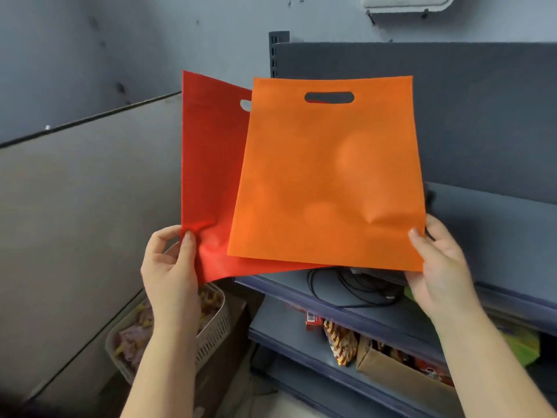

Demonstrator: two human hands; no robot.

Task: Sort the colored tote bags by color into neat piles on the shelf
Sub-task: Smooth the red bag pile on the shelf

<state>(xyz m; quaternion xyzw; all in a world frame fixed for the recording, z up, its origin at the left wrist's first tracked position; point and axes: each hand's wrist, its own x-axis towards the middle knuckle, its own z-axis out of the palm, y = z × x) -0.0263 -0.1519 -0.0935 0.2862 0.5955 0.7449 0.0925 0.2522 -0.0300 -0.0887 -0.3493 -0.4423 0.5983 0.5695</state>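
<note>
Because you are splitting the colours, your left hand (168, 267) pinches the red bag (208, 176) at nine o'clock while your right hand (437, 267) pinches the orange bag (328, 182) overlapping it, both raised above the shelf (497, 224).

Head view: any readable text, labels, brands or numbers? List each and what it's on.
None can be read.
Orange bag: plain, no print.
Red bag: plain, no print.
Small red packet on the lower shelf: has markings, too small and blurred to read.
Snack wrapper beside it: patterned print, no legible words.
Cardboard box contents: printed packaging, too blurred to read.
</note>
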